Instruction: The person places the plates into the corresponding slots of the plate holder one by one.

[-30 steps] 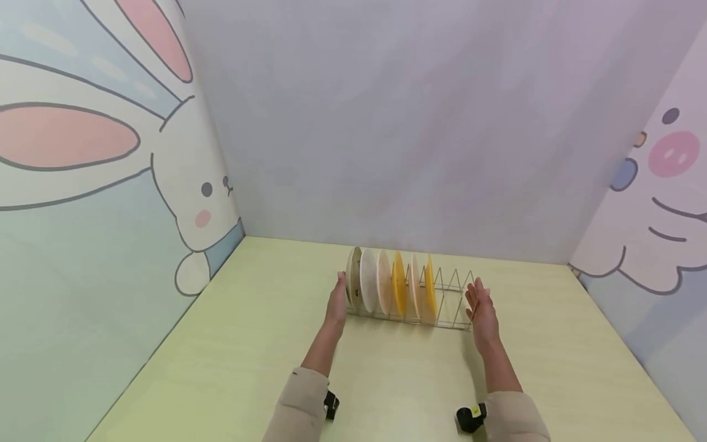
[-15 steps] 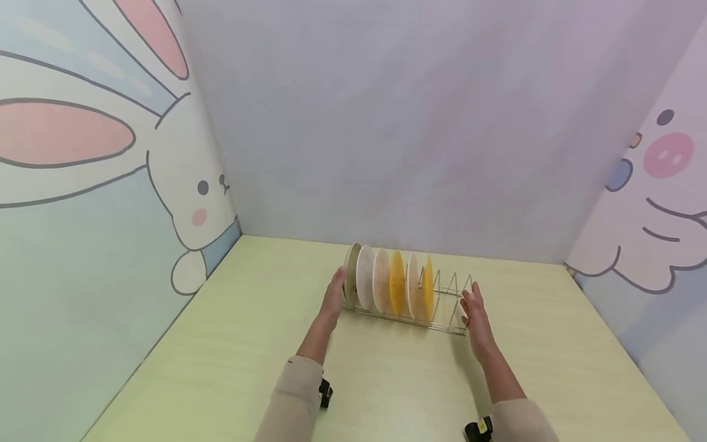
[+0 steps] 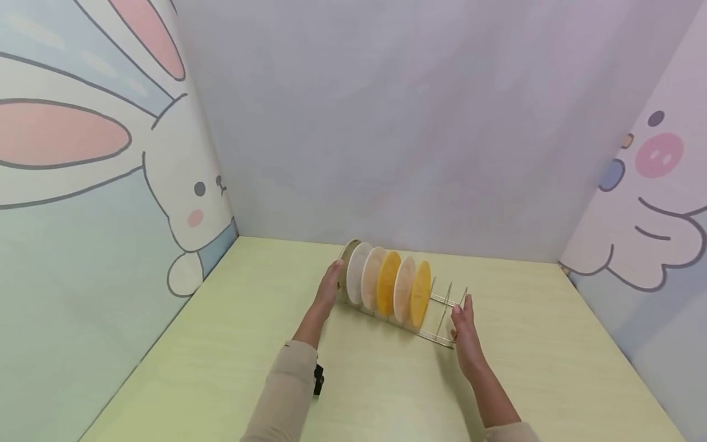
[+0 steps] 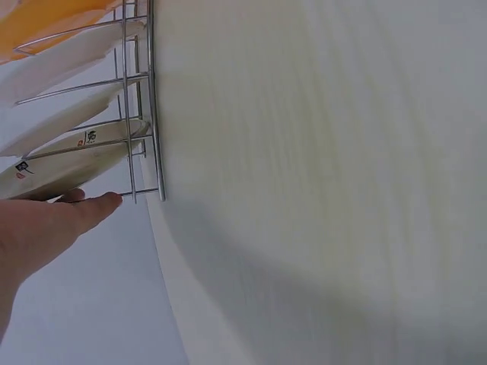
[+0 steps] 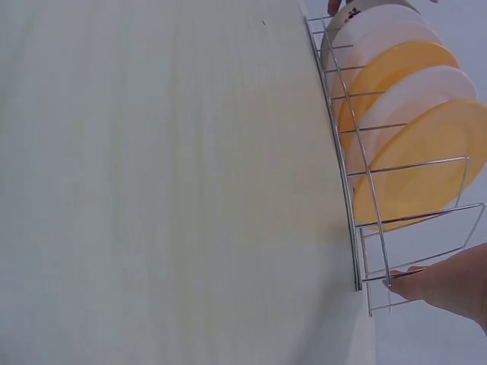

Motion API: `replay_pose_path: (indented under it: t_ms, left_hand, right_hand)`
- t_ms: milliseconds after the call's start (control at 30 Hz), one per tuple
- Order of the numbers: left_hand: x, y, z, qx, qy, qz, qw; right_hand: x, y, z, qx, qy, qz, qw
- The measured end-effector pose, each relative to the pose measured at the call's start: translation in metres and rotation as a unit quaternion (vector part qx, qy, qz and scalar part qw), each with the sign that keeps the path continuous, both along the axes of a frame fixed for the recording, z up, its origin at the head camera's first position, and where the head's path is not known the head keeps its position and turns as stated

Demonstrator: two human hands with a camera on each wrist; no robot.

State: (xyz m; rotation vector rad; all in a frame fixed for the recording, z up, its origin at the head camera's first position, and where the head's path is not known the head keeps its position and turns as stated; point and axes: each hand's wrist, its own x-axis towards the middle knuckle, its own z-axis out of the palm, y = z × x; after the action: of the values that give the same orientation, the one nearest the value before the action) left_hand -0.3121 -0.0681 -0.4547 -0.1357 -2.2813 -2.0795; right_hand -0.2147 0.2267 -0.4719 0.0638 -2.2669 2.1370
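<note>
A wire dish rack [image 3: 436,339] stands askew on the table, its right end nearer to me. Several plates stand on edge in it, leaning a little. From the left come a beige plate with dark marks [image 4: 84,163], a white plate [image 3: 358,273], a pale pink plate [image 3: 373,279], a yellow plate [image 3: 389,283], another pale pink plate [image 3: 405,290] and another yellow plate [image 3: 421,296]. My left hand [image 3: 327,288] rests against the rack's left end, beside the beige plate. At the other end, my right hand [image 3: 468,344] presses on the end wires, its fingers mostly straight.
The rack sits on a pale wooden table [image 3: 381,380]. Behind it rises a grey-white wall [image 3: 386,123]. Side walls carry a cartoon rabbit [image 3: 182,196] and a cartoon pig [image 3: 635,221].
The rack has turned, its right end swinging toward me and its left end slightly away, so more of the plates' faces shows. Both hands have stayed at its ends and shifted left.
</note>
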Motion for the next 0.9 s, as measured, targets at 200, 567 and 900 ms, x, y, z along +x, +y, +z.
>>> replay_pose_path:
  t_ms: [200,567,900]
  left_hand:
    - [0.017,0.009,0.005,0.026,0.012,0.072,0.997]
    - [0.05,0.043,0.011,0.024,0.074,0.171,0.9821]
    - [0.056,0.059,0.006,0.013,0.07,0.187,0.9798]
  right_hand:
    - [-0.009,0.007,0.008,0.011,0.028,-0.015,0.9994]
    - [-0.042,0.026,0.011,0.058,0.057,-0.016,0.9966]
    - [-0.055,0.034,0.0,0.041,0.05,0.012,0.9978]
